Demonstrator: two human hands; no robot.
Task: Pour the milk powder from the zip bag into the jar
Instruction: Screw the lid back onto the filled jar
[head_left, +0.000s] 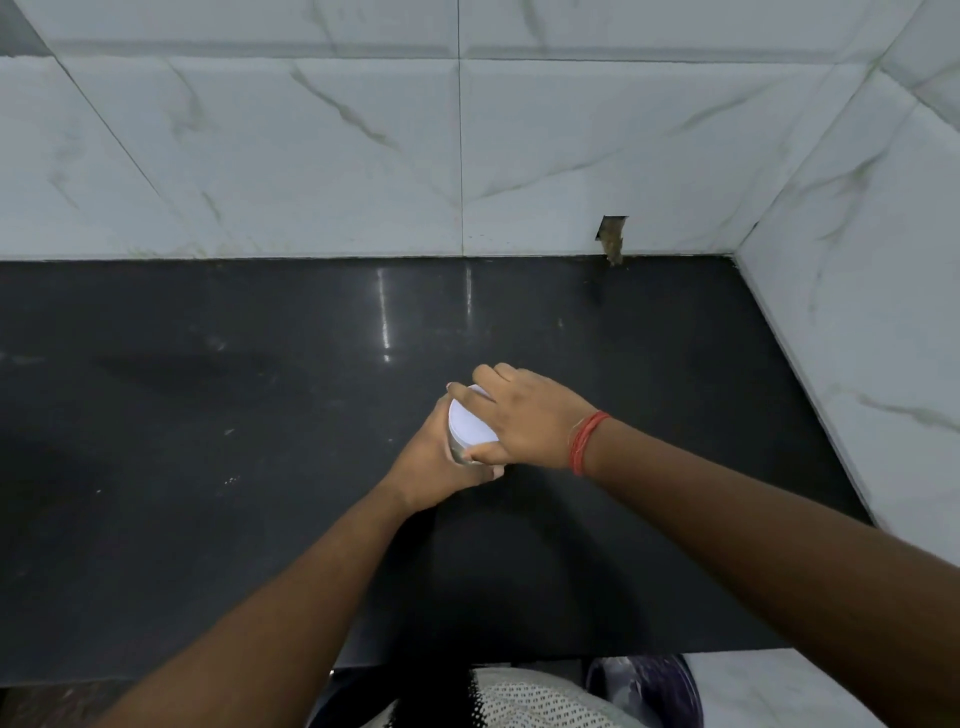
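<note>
Both hands meet over the middle of the dark, glossy tabletop (208, 467), closed around the jar (458, 451). The left hand (436, 467) wraps the jar's body from the near-left side, its fingers (485, 472) curled tight against the clear wall so that little of the jar shows — only a sliver of it between the two hands. The right hand (524, 421) comes down from above and the right, with its fingers (462, 392) and thumb bent around the rim of the white lid (470, 428), which sits on top of the jar. The lid's flat face tilts toward the camera and to the left. Whether the jar's base touches the tabletop cannot be told, since the hands hide it.

A red thread band (587, 441) circles the right wrist. Behind the tabletop rises a wall of white marble-patterned tiles (311, 156), with a small broken notch (612, 239) at its foot, to the right of the hands. The zip bag is nowhere in view.
</note>
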